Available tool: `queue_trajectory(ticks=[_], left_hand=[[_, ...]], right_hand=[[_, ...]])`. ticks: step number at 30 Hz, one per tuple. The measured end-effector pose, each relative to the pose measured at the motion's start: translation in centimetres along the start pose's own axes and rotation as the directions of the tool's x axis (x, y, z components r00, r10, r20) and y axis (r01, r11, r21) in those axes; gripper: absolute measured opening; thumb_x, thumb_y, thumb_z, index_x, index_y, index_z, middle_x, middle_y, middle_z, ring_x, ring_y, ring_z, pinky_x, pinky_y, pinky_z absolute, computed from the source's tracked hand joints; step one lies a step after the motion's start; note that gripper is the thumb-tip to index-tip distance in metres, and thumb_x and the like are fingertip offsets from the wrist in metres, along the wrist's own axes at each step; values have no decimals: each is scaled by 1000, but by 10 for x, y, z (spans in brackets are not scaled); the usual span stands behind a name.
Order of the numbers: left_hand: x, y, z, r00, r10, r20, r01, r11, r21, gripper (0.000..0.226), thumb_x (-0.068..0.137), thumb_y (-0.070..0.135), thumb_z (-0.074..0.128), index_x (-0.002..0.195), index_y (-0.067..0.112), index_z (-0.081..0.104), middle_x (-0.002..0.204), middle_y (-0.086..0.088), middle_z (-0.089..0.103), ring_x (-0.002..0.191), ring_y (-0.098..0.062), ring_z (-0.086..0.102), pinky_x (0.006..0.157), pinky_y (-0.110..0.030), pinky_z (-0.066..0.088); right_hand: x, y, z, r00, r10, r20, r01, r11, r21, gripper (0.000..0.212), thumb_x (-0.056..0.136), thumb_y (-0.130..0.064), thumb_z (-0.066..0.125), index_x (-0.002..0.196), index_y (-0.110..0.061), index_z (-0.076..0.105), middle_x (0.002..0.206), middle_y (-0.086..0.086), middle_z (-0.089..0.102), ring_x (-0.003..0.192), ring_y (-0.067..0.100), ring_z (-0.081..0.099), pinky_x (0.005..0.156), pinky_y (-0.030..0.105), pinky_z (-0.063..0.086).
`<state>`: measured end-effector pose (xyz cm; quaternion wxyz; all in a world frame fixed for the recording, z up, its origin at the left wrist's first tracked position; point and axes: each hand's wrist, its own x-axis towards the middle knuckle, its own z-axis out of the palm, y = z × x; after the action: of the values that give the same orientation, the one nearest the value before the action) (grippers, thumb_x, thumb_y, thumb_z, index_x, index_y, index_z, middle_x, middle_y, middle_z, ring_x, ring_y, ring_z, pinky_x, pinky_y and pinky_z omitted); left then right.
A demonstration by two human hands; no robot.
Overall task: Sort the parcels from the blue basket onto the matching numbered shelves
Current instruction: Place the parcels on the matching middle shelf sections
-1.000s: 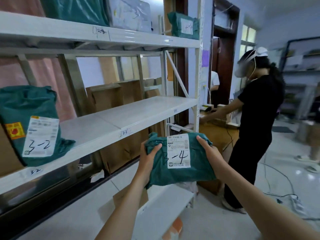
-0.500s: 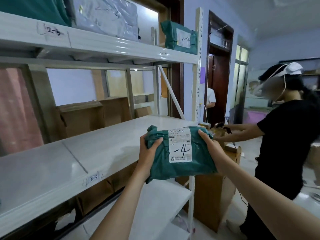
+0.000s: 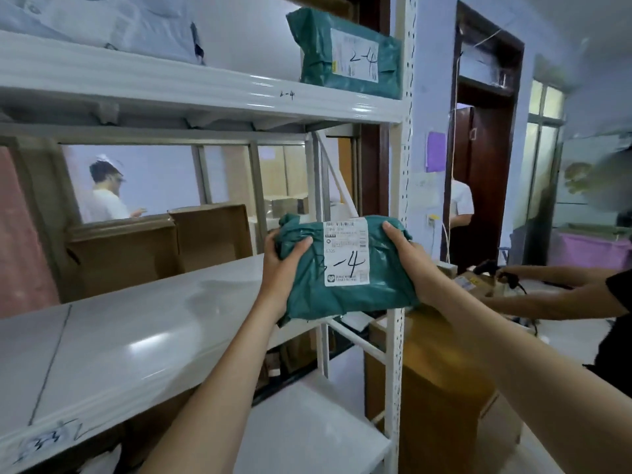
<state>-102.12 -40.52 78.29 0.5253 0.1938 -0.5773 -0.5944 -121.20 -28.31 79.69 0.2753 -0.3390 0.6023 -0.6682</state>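
While the parcel (image 3: 345,268) is hovering over the middle shelf (image 3: 136,330), both hands are gripping it. Left hand (image 3: 282,268) is clasping one end, right hand (image 3: 415,265) the other.

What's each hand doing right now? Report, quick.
Left hand: grips the green parcel at its left end.
Right hand: grips its right end.

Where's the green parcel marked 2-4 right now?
The 2-4 parcel sits at the right end of the upper shelf, against the corner post, directly above the parcel held in both hands.
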Motion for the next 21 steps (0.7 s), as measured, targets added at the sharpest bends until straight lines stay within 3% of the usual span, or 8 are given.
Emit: queue_trajectory(ticks=[2, 4, 9, 12, 16, 19, 21], left_hand=[[13, -4, 17, 999, 12, -49, -11, 1000, 17, 55, 85, 31, 77, 132, 28, 47, 118, -1, 65, 101, -22, 69, 79, -37, 61], [25, -7, 32, 996, 27, -86, -24, 999, 27, 56, 84, 32, 78, 131, 28, 48, 117, 0, 65, 101, -21, 70, 78, -36, 61], [51, -14, 53, 980, 83, -181, -69, 994, 83, 62, 80, 37, 82, 131, 29, 48, 122, -1, 65, 103, -20, 71, 81, -39, 61], [62, -19, 59, 967, 126, -220, -95, 984, 149, 60, 80, 34, 82, 129, 28, 48, 122, 0, 64, 102, -17, 71, 79, -36, 62], [79, -37, 61, 965, 132, -227, -87, 976, 200, 58, 79, 34, 83, 124, 26, 48, 122, -2, 65, 101, -18, 71, 82, -39, 61], [89, -56, 57, 958, 180, -221, -109, 949, 296, 61, 67, 48, 88, 113, 37, 50, 123, 0, 63, 108, -19, 68, 88, -45, 59], [92, -69, 55, 957, 203, -206, -123, 930, 346, 60, 61, 55, 88, 107, 42, 51, 122, 2, 62, 111, -18, 65, 91, -45, 58]], right_hand=[[27, -5, -13, 1000, -3, 23, 3, 1000, -13, 56, 85, -67, 60, 110, -16, 62, 98, 7, 74, 89, 25, 72, 70, 32, 55], [52, -11, -25, 997, -3, 75, 6, 999, -39, 58, 85, -68, 59, 109, -16, 61, 97, 7, 74, 87, 25, 72, 69, 32, 55], [111, -17, -37, 980, -11, 198, 23, 998, -58, 82, 71, -78, 65, 116, -10, 62, 102, 11, 76, 92, 31, 74, 90, 47, 58], [137, -14, -34, 973, 10, 230, 24, 989, -143, 80, 74, -81, 58, 111, -9, 62, 108, 9, 71, 102, 31, 68, 97, 47, 53], [163, -9, -29, 980, -2, 200, 60, 958, -280, 64, 94, -65, 46, 122, -8, 55, 118, 11, 62, 109, 30, 58, 94, 42, 48], [174, -6, -29, 984, -121, 130, 169, 861, -480, 55, 99, -57, 43, 118, -6, 52, 112, 14, 63, 99, 29, 61, 88, 45, 54], [179, -9, -30, 971, -223, 87, 234, 810, -537, 58, 102, -50, 43, 135, -3, 42, 113, 13, 61, 94, 28, 60, 84, 45, 55]])
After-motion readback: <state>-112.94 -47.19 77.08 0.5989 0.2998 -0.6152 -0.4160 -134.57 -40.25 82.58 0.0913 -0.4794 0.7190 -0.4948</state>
